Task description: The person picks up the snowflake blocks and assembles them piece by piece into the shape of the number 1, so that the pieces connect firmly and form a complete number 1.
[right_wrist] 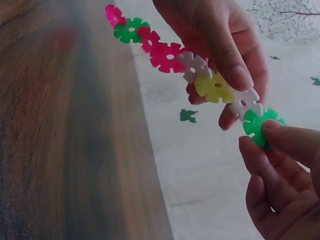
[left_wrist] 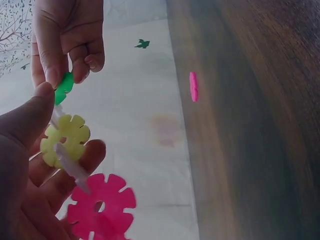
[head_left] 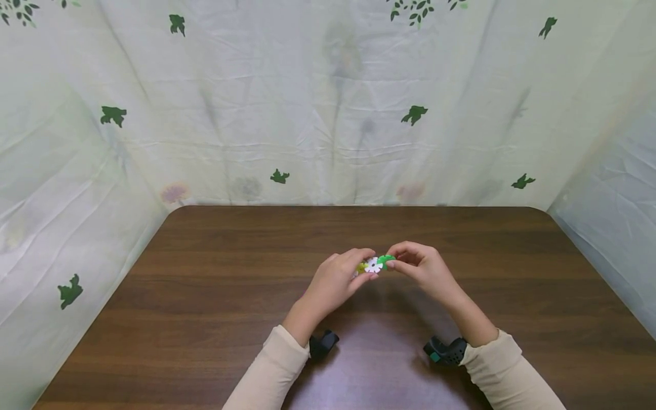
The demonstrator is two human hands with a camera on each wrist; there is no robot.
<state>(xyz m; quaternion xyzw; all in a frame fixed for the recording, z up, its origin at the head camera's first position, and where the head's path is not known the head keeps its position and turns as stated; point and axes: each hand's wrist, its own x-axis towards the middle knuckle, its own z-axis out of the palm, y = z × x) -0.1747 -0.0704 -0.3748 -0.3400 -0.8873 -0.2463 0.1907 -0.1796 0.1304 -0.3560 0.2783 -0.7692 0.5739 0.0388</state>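
Observation:
A chain of flower-shaped notched plastic discs [right_wrist: 161, 60] slants across the right wrist view, in pink, green, white and yellow. The left hand [head_left: 334, 277] grips it near one end, thumb in front and fingers behind, around the yellow disc [right_wrist: 206, 91] and a white disc [head_left: 369, 267]. At that end, thumb and fingertips of the right hand [head_left: 424, 269] pinch a green disc [right_wrist: 254, 122], which meets the white one. Whether its slots are fully pushed together cannot be made out. The chain's far end, with a pink disc [right_wrist: 114, 15], hangs free beyond the left hand.
A brown wood-grain table [head_left: 205, 296] lies beneath both hands. A single pink piece [left_wrist: 194, 87] rests on it in the left wrist view. Pale cloth [head_left: 307, 114] with green bird shapes hangs behind and at the sides. Each wrist wears a black camera [head_left: 324, 344].

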